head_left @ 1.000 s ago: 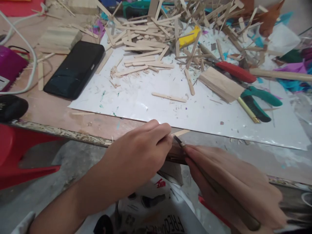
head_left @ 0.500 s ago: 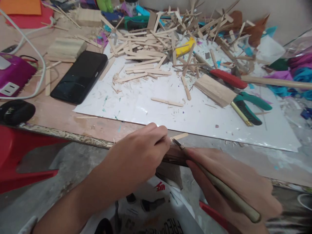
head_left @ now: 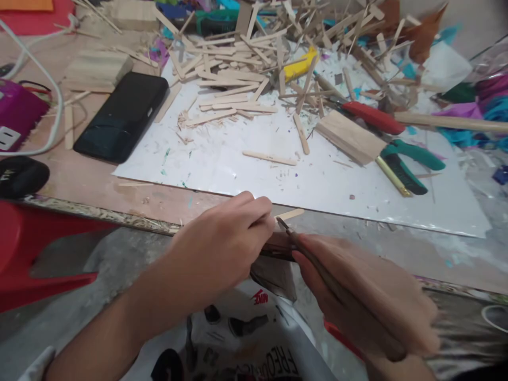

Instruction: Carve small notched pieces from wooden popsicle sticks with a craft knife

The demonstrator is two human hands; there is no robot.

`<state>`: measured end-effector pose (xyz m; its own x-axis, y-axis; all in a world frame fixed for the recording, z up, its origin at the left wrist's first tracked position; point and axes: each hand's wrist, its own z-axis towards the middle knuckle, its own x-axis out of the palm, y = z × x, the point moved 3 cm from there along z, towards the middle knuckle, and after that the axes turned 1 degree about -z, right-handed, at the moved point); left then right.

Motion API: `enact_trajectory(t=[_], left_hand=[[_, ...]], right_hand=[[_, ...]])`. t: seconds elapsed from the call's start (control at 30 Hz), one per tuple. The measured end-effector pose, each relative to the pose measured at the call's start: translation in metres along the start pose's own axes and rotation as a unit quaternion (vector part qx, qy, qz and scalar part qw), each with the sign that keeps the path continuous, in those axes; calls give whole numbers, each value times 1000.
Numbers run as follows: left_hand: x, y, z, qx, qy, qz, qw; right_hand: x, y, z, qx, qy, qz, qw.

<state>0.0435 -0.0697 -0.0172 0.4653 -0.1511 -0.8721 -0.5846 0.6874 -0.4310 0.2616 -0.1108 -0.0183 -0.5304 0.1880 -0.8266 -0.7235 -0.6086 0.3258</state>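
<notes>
At the table's front edge my left hand [head_left: 222, 238] is closed, its fingers pinching a wooden popsicle stick [head_left: 292, 214] whose rounded end sticks out to the right. My right hand [head_left: 369, 288] grips a carving knife [head_left: 337, 288] with a slim wooden handle, pen-like. The small dark blade rests on or just over the stick, close to the left fingertips. Beneath both hands lies a dark brown wooden piece [head_left: 280, 246], partly hidden by the fingers.
A heap of popsicle sticks [head_left: 234, 74] covers the back of the white sheet [head_left: 206, 164]. To the right lie a flat wood block [head_left: 351, 136] and green-handled pliers [head_left: 415, 159]. A black phone [head_left: 123, 116] and a black mouse [head_left: 24, 176] are at left.
The view has shifted slightly. My right hand and the knife handle have swung a little left, while the blade stays by the stick. The left hand keeps its pinch.
</notes>
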Motion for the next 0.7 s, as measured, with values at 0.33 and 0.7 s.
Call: enact_trajectory(t=[0.33,0.7], left_hand=[[-1,1,0,-4,-7,19,1000],[-1,2,1,-16,-10,-6,1000]], right_hand=[[-11,5,16,-40,-48,4,998],[-6,-1,2,-2,0,29,1000]])
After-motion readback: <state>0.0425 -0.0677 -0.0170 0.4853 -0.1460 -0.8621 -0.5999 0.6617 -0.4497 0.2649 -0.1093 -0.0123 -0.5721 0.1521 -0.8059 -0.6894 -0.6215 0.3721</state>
